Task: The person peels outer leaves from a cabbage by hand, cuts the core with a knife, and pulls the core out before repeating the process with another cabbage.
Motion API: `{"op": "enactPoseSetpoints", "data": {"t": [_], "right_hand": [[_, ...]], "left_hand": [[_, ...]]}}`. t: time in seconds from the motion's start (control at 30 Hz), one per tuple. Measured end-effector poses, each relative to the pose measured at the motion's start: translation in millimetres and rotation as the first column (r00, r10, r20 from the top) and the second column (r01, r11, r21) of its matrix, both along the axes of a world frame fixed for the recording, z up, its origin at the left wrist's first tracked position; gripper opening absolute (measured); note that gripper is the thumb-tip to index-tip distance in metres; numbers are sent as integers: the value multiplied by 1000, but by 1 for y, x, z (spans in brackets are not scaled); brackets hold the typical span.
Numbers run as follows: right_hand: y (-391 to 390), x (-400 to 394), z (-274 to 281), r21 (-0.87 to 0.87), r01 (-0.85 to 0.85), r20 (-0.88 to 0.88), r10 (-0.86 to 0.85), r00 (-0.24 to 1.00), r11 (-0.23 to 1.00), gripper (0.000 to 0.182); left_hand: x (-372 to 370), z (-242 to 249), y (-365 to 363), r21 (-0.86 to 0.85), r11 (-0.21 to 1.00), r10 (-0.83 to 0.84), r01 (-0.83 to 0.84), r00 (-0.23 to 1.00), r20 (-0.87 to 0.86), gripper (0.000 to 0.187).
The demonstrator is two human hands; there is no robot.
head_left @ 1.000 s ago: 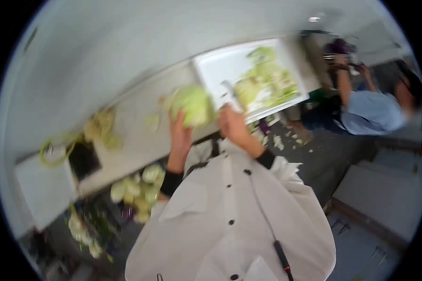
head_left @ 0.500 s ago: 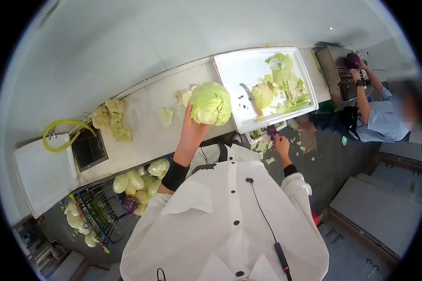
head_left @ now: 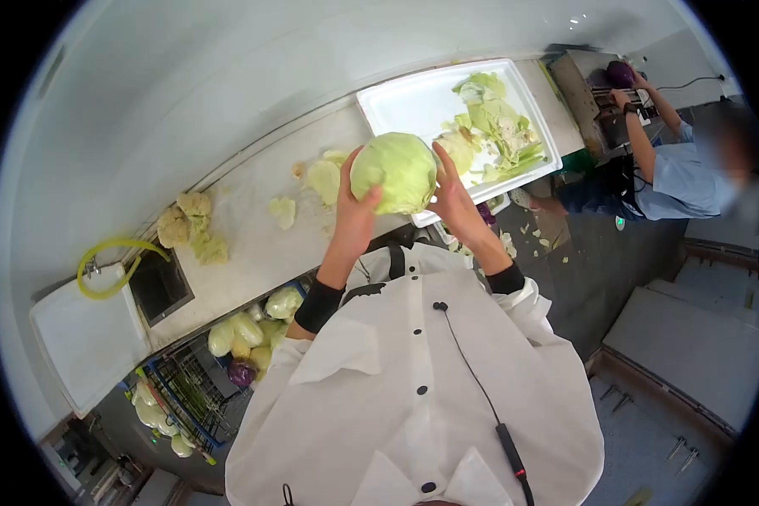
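A round, pale green cabbage [head_left: 394, 171] is held up over the counter's front edge, by the near left corner of the white tray [head_left: 392, 108]. My left hand [head_left: 356, 209] wraps its left side, the thumb lying across the front. Against its right side rests my right hand [head_left: 458, 207], with the fingers curved along the edge. Loose cabbage leaves [head_left: 504, 126] lie in the right half of the tray. The knife in the tray is hidden behind my right hand and the cabbage.
Trimmed leaves [head_left: 323, 181] and cauliflower pieces [head_left: 192, 221] lie on the counter [head_left: 257, 181]. Left of them are a sink [head_left: 160, 282] and a yellow hose [head_left: 114, 221]. Wrapped cabbages [head_left: 249, 329] sit below. A co-worker [head_left: 679, 181] at right handles a purple cabbage [head_left: 621, 74].
My right hand has come up from below the tray, leaving something purple there, and now holds the cabbage too. The cabbage has turned, showing a smoother side.
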State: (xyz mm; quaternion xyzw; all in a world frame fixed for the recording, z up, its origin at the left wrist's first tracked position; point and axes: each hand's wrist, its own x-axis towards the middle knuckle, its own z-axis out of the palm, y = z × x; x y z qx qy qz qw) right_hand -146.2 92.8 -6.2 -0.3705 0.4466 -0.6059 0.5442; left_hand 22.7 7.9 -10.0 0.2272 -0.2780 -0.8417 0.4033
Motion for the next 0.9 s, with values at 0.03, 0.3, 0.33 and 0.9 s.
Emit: {"op": "enactPoseSetpoints", "data": {"t": [0.03,0.3,0.33,0.9], "right_hand": [[-3,-3,-1,-2,9,-2,-9,1000,1000,86],[13,-26,-57,79,17,306,-40,951,997,74],[17,-27,-74,136,45,466,-104,878,990,73],[-47,-207,-163,414,418,132,-508,851,809,88]], "left_hand": [[-4,3,1,-183,983,33,-6,989,146,76],[-41,-1,11,-759,589,167,278,877,451,93],[-42,-8,10,-750,575,167,329,849,501,92],[64,-93,58,-143,972,34,187,490,871,39]]}}
